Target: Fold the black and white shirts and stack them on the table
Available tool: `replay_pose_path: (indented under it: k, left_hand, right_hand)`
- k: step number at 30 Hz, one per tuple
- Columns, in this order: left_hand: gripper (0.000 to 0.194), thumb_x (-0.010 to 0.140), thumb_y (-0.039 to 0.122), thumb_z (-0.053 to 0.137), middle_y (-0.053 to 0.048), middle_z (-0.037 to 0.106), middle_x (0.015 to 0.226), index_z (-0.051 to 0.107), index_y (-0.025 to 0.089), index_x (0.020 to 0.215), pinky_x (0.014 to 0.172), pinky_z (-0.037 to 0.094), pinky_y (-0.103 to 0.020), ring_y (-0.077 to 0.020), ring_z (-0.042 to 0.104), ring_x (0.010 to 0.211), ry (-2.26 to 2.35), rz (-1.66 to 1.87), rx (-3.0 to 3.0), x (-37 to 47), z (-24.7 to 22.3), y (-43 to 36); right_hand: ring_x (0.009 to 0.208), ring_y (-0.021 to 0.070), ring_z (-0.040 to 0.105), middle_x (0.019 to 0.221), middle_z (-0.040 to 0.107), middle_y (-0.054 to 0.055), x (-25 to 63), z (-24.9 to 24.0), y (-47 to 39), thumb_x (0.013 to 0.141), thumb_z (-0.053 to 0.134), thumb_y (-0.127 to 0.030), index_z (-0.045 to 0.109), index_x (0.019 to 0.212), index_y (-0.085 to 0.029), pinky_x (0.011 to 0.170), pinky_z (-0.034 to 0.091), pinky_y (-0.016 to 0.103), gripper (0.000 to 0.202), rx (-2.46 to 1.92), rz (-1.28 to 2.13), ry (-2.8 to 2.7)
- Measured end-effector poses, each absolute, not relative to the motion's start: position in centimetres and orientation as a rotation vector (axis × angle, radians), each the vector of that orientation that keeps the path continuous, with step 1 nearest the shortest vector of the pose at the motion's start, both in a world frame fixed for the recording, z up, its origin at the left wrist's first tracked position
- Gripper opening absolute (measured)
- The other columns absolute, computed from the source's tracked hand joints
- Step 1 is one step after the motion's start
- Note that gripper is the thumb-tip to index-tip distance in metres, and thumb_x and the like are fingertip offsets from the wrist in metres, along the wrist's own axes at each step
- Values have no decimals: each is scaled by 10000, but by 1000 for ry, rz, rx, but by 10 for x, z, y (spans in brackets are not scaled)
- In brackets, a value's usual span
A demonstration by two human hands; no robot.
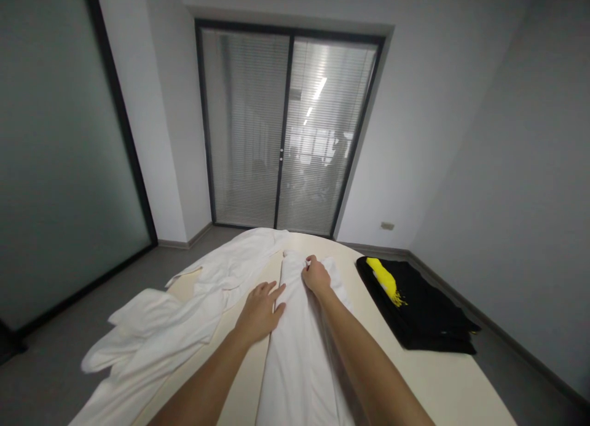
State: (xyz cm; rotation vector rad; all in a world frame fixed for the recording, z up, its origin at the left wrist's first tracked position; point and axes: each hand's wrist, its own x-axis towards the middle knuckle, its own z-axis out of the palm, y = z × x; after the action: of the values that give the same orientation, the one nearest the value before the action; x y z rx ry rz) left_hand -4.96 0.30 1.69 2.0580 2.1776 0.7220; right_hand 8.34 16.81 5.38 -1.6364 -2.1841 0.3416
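A long white garment (pixel 295 370) lies on the table in front of me, folded into a narrow strip running away from me. My left hand (pixel 262 310) rests at its left edge, fingers spread, the fingertips on the cloth. Near the strip's far end, my right hand (pixel 318 277) is closed with the fingers pinching the white fabric. Part of the cloth on the right is hidden under my right forearm. What kind of garment it is cannot be told from its folded shape.
More white cloth (pixel 203 312) spreads loosely along the left of the cream table (pixel 396 370), hanging over its edge. Folded black cloth (pixel 428 303) with a yellow fringed piece (pixel 386 280) on top lies at the right. Beyond are a glass door (pixel 281 125) and walls.
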Motion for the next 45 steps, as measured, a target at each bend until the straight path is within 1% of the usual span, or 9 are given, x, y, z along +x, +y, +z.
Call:
replay_pose_path:
  k: [5, 11, 17, 22, 27, 30, 36, 40, 45]
  left_hand:
    - [552, 921, 473, 497, -81, 471, 1496, 501, 275, 1437, 1146, 285, -475, -306, 387, 1375, 2204, 685, 2067, -47, 18, 0]
    - [532, 919, 479, 523, -85, 509, 1461, 529, 277, 1411, 1130, 313, -466, -293, 418, 1351, 2216, 747, 2062, -48, 13, 4]
    - [466, 903, 465, 570, -78, 503, 1458, 593, 301, 1338, 1117, 333, -429, -267, 460, 1318, 2136, 915, 2147, -46, 14, 1]
    - [517, 880, 487, 577, -65, 491, 1483, 585, 279, 1353, 1141, 297, -454, -288, 443, 1337, 2118, 780, 2180, -43, 14, -1]
    - [573, 885, 519, 544, -42, 420, 1541, 529, 286, 1408, 1161, 255, -468, -308, 370, 1399, 2095, 672, 2161, -44, 16, -2]
    - [573, 886, 510, 539, -40, 407, 1550, 526, 281, 1411, 1169, 241, -465, -305, 360, 1409, 2089, 656, 2132, -43, 18, -3]
    - [584, 895, 503, 527, -45, 383, 1562, 500, 277, 1433, 1183, 209, -492, -306, 324, 1434, 2082, 642, 2111, -43, 16, -1]
    - [587, 894, 505, 535, -45, 385, 1562, 498, 282, 1435, 1185, 208, -492, -311, 331, 1431, 2083, 645, 2119, -42, 15, -1]
    - [589, 897, 505, 536, -53, 373, 1568, 488, 284, 1441, 1183, 210, -493, -308, 333, 1433, 2087, 620, 2118, -39, 19, -3]
  right_hand:
    - [1052, 204, 627, 1242, 617, 108, 87, 57, 151, 954, 437, -292, 527, 1269, -236, 819, 427, 282, 333, -1533, 272, -2249]
    - [986, 270, 648, 1069, 695, 132, 104, 77, 123, 902, 516, -495, 559, 1198, -187, 783, 447, 346, 428, -1645, 308, -2423]
    - [1169, 320, 547, 1268, 604, 162, 140, 64, 82, 904, 519, -498, 485, 1356, -186, 908, 419, 415, 550, -1421, 118, -2521]
    - [1148, 257, 545, 1237, 596, 164, 160, 52, 81, 957, 434, -299, 564, 1212, -137, 917, 424, 321, 329, -1381, 98, -2458]
    - [1023, 263, 616, 1095, 664, 167, 167, 58, 111, 871, 565, -282, 635, 1070, -129, 815, 440, 306, 261, -1661, 141, -2417]
    - [979, 249, 644, 1043, 693, 160, 171, 59, 121, 861, 552, -262, 657, 1022, -139, 760, 435, 296, 228, -1735, 176, -2345]
    - [855, 204, 663, 906, 719, 69, 179, 54, 127, 901, 497, -342, 656, 916, -209, 682, 416, 269, 207, -1637, 329, -2121]
    - [813, 158, 651, 879, 709, 21, 177, 47, 132, 926, 490, -396, 618, 1067, -225, 694, 416, 238, 256, -1379, 502, -2104]
    - [842, 182, 632, 923, 702, 42, 170, 37, 128, 842, 623, -419, 616, 1082, -215, 683, 388, 253, 315, -1393, 365, -2282]
